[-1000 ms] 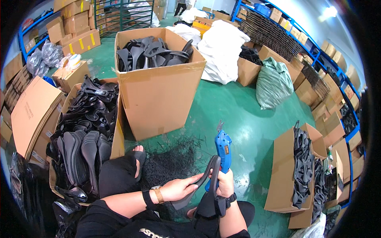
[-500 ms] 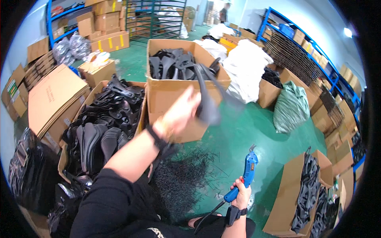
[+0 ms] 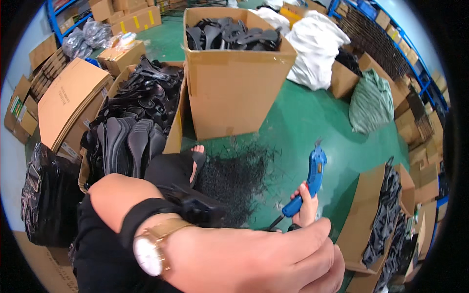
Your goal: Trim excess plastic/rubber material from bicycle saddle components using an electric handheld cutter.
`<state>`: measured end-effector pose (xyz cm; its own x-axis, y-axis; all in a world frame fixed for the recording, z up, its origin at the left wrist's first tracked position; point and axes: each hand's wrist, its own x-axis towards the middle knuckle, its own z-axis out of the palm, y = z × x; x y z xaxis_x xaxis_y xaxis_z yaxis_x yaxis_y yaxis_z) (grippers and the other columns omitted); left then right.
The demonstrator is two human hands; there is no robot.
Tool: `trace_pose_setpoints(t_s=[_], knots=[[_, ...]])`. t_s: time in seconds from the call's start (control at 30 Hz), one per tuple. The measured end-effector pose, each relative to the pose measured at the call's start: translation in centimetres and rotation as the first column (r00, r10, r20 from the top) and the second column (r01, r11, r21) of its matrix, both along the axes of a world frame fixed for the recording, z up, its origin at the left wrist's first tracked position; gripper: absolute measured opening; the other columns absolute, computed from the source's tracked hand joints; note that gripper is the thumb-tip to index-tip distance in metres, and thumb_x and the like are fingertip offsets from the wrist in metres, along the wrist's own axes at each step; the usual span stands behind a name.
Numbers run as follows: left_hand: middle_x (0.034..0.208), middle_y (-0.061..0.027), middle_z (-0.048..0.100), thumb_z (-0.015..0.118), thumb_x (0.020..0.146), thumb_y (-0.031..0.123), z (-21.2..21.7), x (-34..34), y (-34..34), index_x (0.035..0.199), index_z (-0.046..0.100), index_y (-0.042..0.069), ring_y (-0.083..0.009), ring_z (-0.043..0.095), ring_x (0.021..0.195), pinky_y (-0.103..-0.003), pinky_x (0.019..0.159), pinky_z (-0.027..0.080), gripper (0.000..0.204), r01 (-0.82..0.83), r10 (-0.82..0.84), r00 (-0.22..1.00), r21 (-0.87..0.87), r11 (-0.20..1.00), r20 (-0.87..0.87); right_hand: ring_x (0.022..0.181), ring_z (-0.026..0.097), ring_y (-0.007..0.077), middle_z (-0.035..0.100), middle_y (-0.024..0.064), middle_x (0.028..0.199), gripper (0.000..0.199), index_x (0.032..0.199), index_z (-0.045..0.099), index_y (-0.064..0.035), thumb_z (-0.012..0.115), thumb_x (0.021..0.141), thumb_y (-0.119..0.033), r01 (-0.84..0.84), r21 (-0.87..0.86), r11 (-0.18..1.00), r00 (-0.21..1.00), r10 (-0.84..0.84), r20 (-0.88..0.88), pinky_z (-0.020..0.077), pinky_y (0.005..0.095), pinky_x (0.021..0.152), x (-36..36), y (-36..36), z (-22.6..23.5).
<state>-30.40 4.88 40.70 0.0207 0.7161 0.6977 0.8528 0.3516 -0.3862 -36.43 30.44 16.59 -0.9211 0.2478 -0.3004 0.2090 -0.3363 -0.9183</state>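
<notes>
My right hand [image 3: 308, 207] grips the blue handle of a pair of electric scissors [image 3: 316, 171], the small metal blades pointing up and away and a black cord leaving the lower end. Large in the foreground, my left hand [image 3: 288, 261] reaches across to the right, its back facing up. Its fingers curl downward, and what they hold, if anything, is hidden beneath them. A gold watch [image 3: 149, 251] is on that wrist. The left fingers overlap the view of my right wrist; I cannot tell whether they touch.
Ahead stands a tall carton [image 3: 234, 93] filled with black moulded parts [image 3: 229, 34]. Another open carton of black parts [image 3: 132, 136] is at left. Thin black scraps [image 3: 234, 180] lie on the green floor by my foot [image 3: 197, 161]. At right is a carton [image 3: 359, 215] of dark parts [image 3: 382, 215].
My left hand has let go of a black part at the tall carton and come back toward me, across to the right. The right hand still holds the electric scissors. The view has tilted downward.
</notes>
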Motion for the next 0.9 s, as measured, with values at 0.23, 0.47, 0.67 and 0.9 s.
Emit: trace_pose_setpoints(t_s=[0.23, 0.47, 0.67, 0.9], knots=[[0.074, -0.0082, 0.056, 0.067, 0.078, 0.041, 0.8, 3.2, -2.0, 0.101, 0.065, 0.004, -0.0205, 0.057, 0.074, -0.032, 0.08, 0.053, 0.044, -0.058, 0.061, 0.931, -0.018, 0.998, 0.361, 0.069, 0.055, 0.0111, 0.055, 0.002, 0.081, 0.027, 0.107, 0.055, -0.0041, 0.068, 0.086, -0.015, 0.017, -0.069, 0.997, 0.999, -0.019, -0.038, 0.0496, 0.0261, 0.06, 0.4, -0.9, -0.1], [0.083, -0.0102, 0.061, 0.051, 0.087, 0.005, -8.6, 2.3, -11.1, 0.103, 0.061, 0.0, -0.0215, 0.057, 0.072, -0.031, 0.067, 0.047, 0.02, -0.681, 0.18, 0.679, 0.519, 0.517, 0.712, 0.066, 0.053, 0.009, 0.053, -0.0005, 0.078, 0.031, 0.109, 0.054, -0.0031, 0.068, 0.086, -0.018, -0.031, -0.029, 0.999, 0.993, 0.027, -0.115, 0.0476, 0.0242, 0.057, 1.2, 1.9, -0.7], [0.095, -0.0171, 0.062, 0.068, 0.082, 0.029, -25.4, 5.3, -22.9, 0.107, 0.054, 0.004, -0.0341, 0.061, 0.089, -0.041, 0.077, 0.05, 0.039, -0.913, 0.694, -0.26, -0.405, 0.05, 0.671, 0.063, 0.052, 0.0095, 0.052, 0.0007, 0.076, 0.032, 0.109, 0.052, -0.0034, 0.067, 0.086, -0.019, -0.204, -0.032, 0.978, 0.975, 0.2, -0.096, 0.0458, 0.024, 0.054, 1.6, 0.5, 0.3], [0.087, -0.0209, 0.065, 0.064, 0.084, 0.028, -31.5, 5.5, -23.4, 0.11, 0.05, 0.004, -0.0386, 0.064, 0.081, -0.046, 0.072, 0.051, 0.039, -0.903, 0.57, -0.351, -0.429, 0.003, 0.742, 0.062, 0.052, 0.01, 0.052, 0.0014, 0.074, 0.03, 0.107, 0.053, -0.0028, 0.067, 0.085, -0.017, -0.26, -0.008, 0.966, 0.963, 0.258, -0.083, 0.0461, 0.0244, 0.054, 1.8, -0.2, -0.6]])
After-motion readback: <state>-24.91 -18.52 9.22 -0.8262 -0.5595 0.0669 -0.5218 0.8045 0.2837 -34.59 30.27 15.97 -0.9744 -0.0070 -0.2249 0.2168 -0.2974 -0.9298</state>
